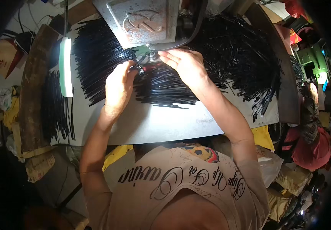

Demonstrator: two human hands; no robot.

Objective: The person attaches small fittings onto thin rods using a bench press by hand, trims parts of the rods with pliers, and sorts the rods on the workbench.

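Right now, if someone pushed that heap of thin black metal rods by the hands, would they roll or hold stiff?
The thin black metal rods look straight and unbent, so probably stiff. Lying criss-crossed in a tangle, they would likely slide and snag together rather than roll freely. Being so slim, each one is probably light.

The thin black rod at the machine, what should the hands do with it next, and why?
Probably nudge the black rod a little further under the machine head. The left hand pinches it right there, and the right hand rests beside the same spot.
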